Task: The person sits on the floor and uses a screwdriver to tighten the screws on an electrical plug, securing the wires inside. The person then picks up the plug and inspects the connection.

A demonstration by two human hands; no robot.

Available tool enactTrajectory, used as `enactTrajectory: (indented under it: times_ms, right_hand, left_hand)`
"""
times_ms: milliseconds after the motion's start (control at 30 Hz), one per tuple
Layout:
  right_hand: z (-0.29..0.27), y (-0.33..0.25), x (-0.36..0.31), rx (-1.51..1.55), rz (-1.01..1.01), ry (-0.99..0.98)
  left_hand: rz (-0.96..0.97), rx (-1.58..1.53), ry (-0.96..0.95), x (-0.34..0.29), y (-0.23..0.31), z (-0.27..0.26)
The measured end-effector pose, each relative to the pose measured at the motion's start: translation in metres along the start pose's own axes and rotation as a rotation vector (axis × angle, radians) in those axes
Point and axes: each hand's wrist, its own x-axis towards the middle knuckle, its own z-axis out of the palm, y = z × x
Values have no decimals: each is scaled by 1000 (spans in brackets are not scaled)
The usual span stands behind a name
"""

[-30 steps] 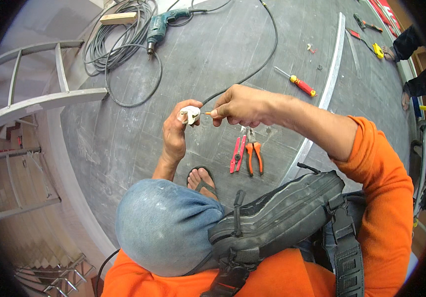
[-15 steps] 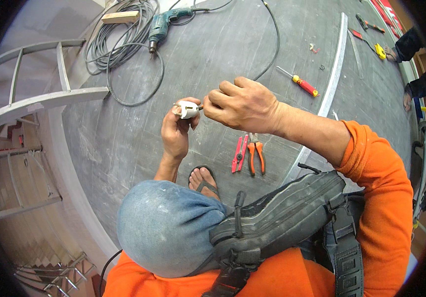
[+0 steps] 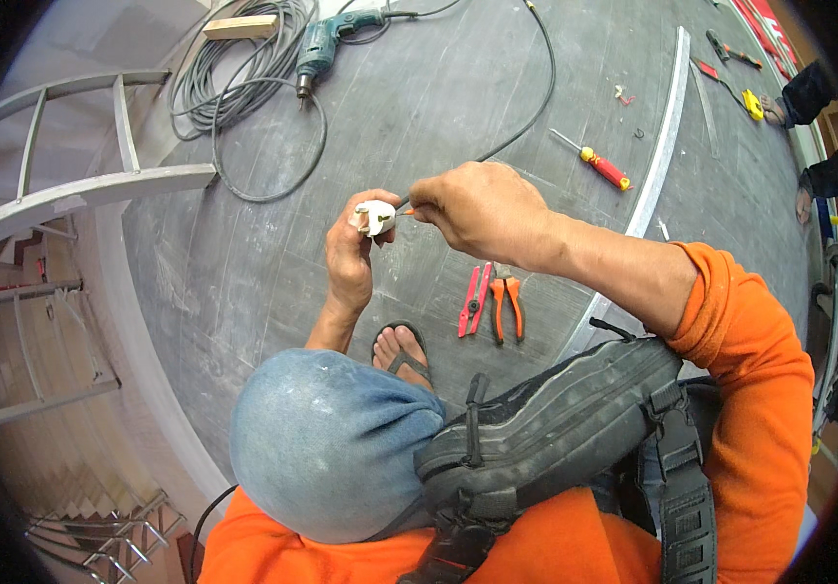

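Observation:
My left hand (image 3: 349,255) is closed around a white electrical plug (image 3: 374,218), whose metal pins point left. A dark cable (image 3: 541,107) runs from the far floor, passes behind my right hand and reaches the plug's right side. My right hand (image 3: 482,209) is just right of the plug, its fingers pinched together. A thin orange piece shows at those fingertips beside the cable; the rest is hidden, so its kind is unclear. Below my right hand, red-handled pliers (image 3: 474,302) and orange-handled pliers (image 3: 507,307) lie on the floor. A red-and-yellow screwdriver (image 3: 606,169) lies farther right.
A teal drill (image 3: 319,47) lies by a coiled grey cable (image 3: 234,73) with a wood block (image 3: 241,27). A metal ladder (image 3: 97,193) stands left. A long metal strip (image 3: 654,161) crosses the right floor. At far right are another person's hand (image 3: 775,114) and a yellow tool (image 3: 752,104).
My right hand has turned and shifted slightly, and the orange piece now shows at its fingertips. The plug has rotated a little in my left hand, its pins now facing more toward me.

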Motion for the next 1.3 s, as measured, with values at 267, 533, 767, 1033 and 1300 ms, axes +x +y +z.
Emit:
enactTrajectory:
  times_ms: [267,533,767,1033,1300]
  right_hand:
    - [10,18,21,628,351,-308]
    - [-32,84,-3,-106,220,33]
    - [-77,238,-150,-244,784,100]
    - [23,278,-268,47,900,165]
    - [56,251,-244,-35,712,19]
  left_hand:
    - [23,25,-10,1,1,-2]
    - [-512,-475,80,34,-59,-26]
    - [-628,-800,445,134,-164,-76]
    - [-486,29,174,203,-136,-6]
    - [117,724,-295,4,-95,70]
